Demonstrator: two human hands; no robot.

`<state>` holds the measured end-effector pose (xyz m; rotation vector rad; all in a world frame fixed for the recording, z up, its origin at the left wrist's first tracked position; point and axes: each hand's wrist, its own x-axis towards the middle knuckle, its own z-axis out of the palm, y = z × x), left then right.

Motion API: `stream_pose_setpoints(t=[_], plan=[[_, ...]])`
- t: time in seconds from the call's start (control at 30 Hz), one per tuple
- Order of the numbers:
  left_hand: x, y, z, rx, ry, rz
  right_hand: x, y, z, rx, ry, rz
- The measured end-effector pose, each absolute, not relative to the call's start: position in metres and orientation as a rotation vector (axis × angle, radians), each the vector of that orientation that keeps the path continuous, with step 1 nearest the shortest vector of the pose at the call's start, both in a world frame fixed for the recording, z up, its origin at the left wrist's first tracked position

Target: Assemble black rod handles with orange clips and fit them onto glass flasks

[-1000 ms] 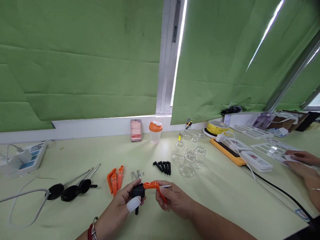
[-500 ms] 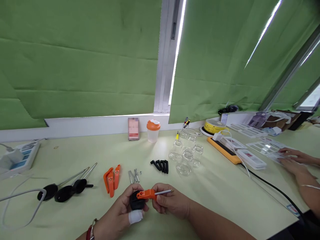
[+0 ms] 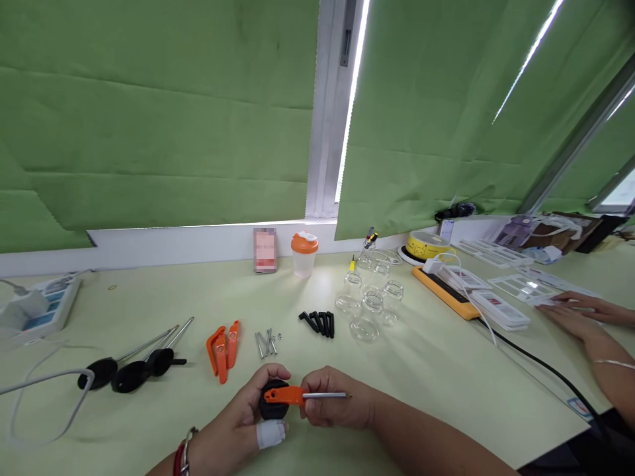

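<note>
My left hand (image 3: 238, 423), with white tape round its thumb, is closed round a round black part (image 3: 272, 411). Across the top of that part lies an orange crank-like handle (image 3: 285, 395) with a hole at its left end. My right hand (image 3: 335, 413) pinches the handle's right end. A thin metal rod (image 3: 325, 395) extends rightward from there, over my fingers; how it joins the handle is hidden. Beyond my hands lie several orange handles (image 3: 221, 357), loose metal screws (image 3: 266, 344) and short black sticks (image 3: 323, 324).
At the left lie black round parts with metal rods (image 3: 131, 375) and a power strip (image 3: 42, 311). Glass jars (image 3: 364, 324), an orange-lidded cup (image 3: 303, 261) and a phone-like screen (image 3: 264, 251) stand farther back. A yellow-black strip (image 3: 444, 294) lies right, near another person's hands (image 3: 575, 314).
The orange handle has shifted slightly left over the black part and turned, with the rod now nearly level. My view has tilted slightly. The other person's hands have moved a little left.
</note>
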<state>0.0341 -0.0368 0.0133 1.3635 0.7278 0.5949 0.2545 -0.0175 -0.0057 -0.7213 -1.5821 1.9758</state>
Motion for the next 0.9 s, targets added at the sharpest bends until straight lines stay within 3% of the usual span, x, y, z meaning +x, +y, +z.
stream_pose_setpoints(t=[0.7,0.9], plan=[[0.029,-0.04,0.001,1.293,0.804,0.709,0.253,-0.017,-0.007,-0.685,-1.611,2.082],[0.03,-0.036,0.011,1.113,0.753,0.846,0.254,-0.008,-0.027,-0.742,-1.588,1.925]])
